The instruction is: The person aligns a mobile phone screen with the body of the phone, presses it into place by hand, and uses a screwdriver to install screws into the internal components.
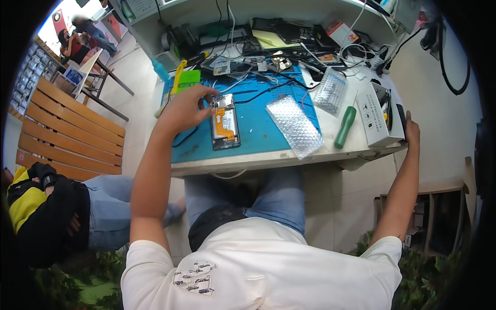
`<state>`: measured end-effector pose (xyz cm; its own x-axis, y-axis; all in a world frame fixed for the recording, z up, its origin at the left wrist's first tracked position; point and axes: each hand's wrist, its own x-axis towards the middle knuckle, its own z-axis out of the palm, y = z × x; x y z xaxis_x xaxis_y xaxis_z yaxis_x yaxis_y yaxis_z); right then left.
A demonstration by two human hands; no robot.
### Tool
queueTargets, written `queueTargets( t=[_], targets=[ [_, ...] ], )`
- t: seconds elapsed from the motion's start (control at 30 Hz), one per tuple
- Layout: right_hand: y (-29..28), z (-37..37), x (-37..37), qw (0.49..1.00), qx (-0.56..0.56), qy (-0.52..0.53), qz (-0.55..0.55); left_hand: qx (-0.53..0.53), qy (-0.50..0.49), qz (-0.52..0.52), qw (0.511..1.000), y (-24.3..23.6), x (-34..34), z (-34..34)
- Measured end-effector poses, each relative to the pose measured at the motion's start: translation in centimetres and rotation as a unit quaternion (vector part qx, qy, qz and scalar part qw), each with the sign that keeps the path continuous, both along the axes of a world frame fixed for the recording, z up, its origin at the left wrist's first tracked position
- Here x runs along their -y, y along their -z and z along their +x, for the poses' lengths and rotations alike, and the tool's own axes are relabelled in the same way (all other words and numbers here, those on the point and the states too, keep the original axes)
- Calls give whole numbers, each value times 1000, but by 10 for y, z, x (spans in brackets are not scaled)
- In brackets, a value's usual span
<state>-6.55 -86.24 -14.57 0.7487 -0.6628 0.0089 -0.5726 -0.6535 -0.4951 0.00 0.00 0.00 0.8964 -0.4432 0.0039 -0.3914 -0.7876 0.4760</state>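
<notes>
An opened phone lies on a blue work mat, its battery and an orange flex cable exposed. At its upper left end is my left hand, thumb and forefinger curved with a gap between them and nothing visible in it. The thumb tip is at the phone's edge; I cannot tell if it presses. My right hand is stretched out along the right side of a white cardboard box holding tools, at the table's right edge. The box partly hides its fingers.
A green-handled screwdriver and bubble-wrap pouches lie right of the phone. Cables and loose phone parts crowd the back. A yellow-handled tool and a blue bottle stand at the left. A person sits on my left.
</notes>
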Motion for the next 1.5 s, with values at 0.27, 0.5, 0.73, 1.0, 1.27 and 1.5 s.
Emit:
queueTargets(
  t=[0.27, 0.5, 0.73, 1.0, 1.27, 1.5],
  targets=[
    [-73, -85, 37, 911, 298, 62, -278, -12, -20, -50, 998, 29, 21, -4],
    [-105, -122, -397, 850, 470, -224, -77, 77, -102, -21, 992, 37, 19, -23],
    [-66, -90, -568, 812, 328, -479, 64, -18, -15, -134, 991, 47, 13, -34],
    [-50, -52, -596, 815, 249, -523, -15, -220, -26, -424, 878, 63, 46, -63],
    [-43, -70, -596, 804, 289, -520, -7, -171, -24, -335, 926, 50, 58, -65],
    [-39, -72, -596, 807, 292, -513, 2, -110, 17, -248, 962, 40, 62, -64]
  ],
)
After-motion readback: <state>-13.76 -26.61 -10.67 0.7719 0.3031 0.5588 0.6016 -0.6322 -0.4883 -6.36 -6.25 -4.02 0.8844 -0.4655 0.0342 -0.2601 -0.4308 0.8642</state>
